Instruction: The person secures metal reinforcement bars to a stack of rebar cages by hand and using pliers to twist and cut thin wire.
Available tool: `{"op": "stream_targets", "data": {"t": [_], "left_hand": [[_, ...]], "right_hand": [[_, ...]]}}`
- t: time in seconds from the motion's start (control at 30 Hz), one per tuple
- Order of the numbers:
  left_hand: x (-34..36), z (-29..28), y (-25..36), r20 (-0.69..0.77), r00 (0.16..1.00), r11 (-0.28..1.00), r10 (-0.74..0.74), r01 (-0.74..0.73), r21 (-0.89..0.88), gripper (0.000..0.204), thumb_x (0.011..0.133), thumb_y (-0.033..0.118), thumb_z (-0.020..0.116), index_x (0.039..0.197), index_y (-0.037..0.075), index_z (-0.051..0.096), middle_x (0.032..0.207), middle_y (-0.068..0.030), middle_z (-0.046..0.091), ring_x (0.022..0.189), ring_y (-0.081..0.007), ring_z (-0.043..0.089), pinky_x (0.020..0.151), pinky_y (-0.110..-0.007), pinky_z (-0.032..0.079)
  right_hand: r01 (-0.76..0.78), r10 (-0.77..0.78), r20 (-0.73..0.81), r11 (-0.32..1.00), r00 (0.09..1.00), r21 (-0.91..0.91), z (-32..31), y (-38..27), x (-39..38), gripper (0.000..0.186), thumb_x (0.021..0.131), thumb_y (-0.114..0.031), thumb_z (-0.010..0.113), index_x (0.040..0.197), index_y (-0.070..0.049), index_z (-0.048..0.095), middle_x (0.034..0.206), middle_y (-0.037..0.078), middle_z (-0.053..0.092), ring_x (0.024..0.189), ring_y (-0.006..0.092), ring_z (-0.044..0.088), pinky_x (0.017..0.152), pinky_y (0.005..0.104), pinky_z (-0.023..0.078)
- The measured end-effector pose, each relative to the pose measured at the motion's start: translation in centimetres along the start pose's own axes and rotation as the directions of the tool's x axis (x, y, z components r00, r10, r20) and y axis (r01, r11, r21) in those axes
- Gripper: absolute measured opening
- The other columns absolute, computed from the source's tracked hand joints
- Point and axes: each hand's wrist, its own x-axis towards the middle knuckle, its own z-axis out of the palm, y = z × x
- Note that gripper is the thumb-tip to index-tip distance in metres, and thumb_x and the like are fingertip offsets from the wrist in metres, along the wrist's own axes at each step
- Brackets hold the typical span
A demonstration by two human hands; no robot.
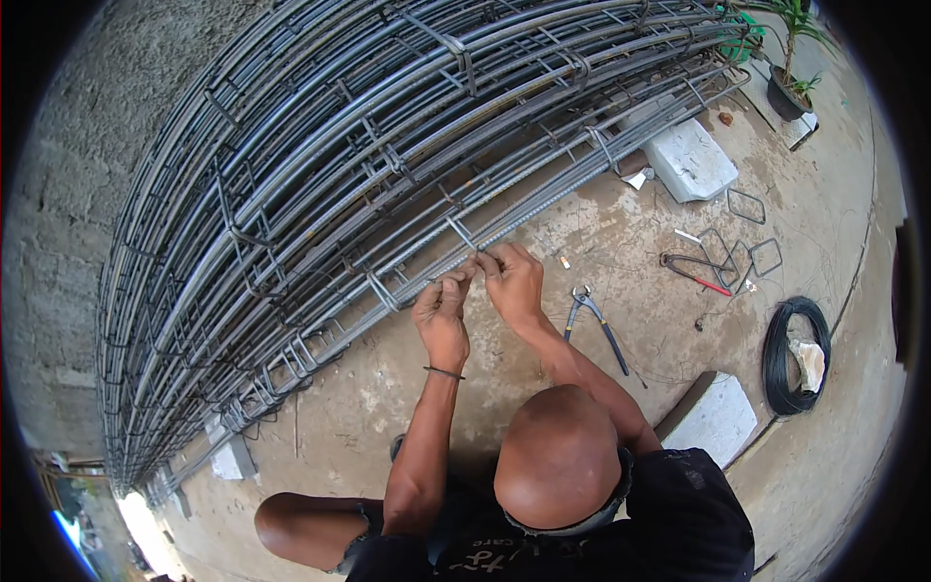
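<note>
At the far left, a rough grey wall [58,223] backs a deep stack of steel bar cages [184,223], which sweeps diagonally up to the right. A pale block [231,461] sits under the stack's lower end, apparently to hold the steel off the concrete floor [621,238]. Several rectangular loops [260,393] are bunched around the bars nearby.

The front cage [543,199] runs along the stack's near edge, within easy reach of the seated person. The left hand [441,299] and right hand [514,279] meet there, almost touching, fingers drawn into a pinch beside a crosswise loop [461,233] — probably because the work is fine and needs both sets of fingertips. Whether they grip bar, loop or something thinner, I cannot tell.

Just right of the hands, pincers [582,299] lie on the floor, seemingly left there to be handy. Further right, a white block [693,165] sits under the cage's upper part, likely another prop, and a red-handled tool [716,287] rests near loose square loops [766,257]. Beyond is a coil of dark wire [776,359] — a pale chunk [808,367] lies inside it, perhaps as a weight.
</note>
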Motion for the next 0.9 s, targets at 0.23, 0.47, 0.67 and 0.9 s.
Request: {"op": "stream_targets", "data": {"t": [0.23,0.47,0.67,0.9], "left_hand": [[-1.0,0.7,-2.8,-0.137,0.956,0.831,-0.258,0.147,-0.537,0.024,0.095,0.023,0.051,0.106,0.002,0.054,0.119,-0.015,0.057,0.114,-0.0229,0.054,0.1,-0.034,0.044],[1.4,0.9,-6.7,-0.166,0.895,0.771,-0.414,0.248,-0.587,0.022,0.095,0.023,0.051,0.104,0.003,0.055,0.102,-0.011,0.062,0.095,-0.0206,0.059,0.08,-0.031,0.048],[6.0,0.6,-7.1,-0.127,0.894,0.843,-0.429,0.346,-0.412,0.022,0.094,0.026,0.055,0.099,0.005,0.058,0.071,-0.0002,0.056,0.054,-0.0074,0.046,0.043,-0.021,0.034],[3.0,1.2,-5.9,-0.178,0.914,0.814,-0.363,0.218,-0.539,0.02,0.095,0.022,0.055,0.099,0.005,0.063,0.077,-0.0022,0.062,0.059,-0.0091,0.055,0.046,-0.022,0.04]], "right_hand": [[0.178,-0.147,0.213,0.974,0.966,-0.137,-1.4,0.1,0.2,0.009,0.081,-0.004,0.062,0.082,0.0,0.055,0.078,0.018,0.055,0.068,0.0405,0.058,0.057,0.0472,0.046],[0.316,-0.24,0.313,0.922,0.919,-0.223,-1.5,0.5,0.2,0.012,0.078,0.001,0.058,0.089,0.001,0.052,0.084,0.02,0.053,0.071,0.0413,0.059,0.06,0.0476,0.049],[0.297,-0.209,0.344,0.927,0.915,-0.228,-1.6,0.2,0.5,0.012,0.082,-0.007,0.06,0.085,0.003,0.054,0.084,0.022,0.053,0.07,0.0406,0.059,0.058,0.046,0.049],[0.218,-0.168,0.263,0.96,0.95,-0.174,-1.4,-1.2,1.2,0.019,0.084,-0.014,0.064,0.076,0.001,0.057,0.073,0.02,0.054,0.062,0.041,0.057,0.052,0.0462,0.045]]}}
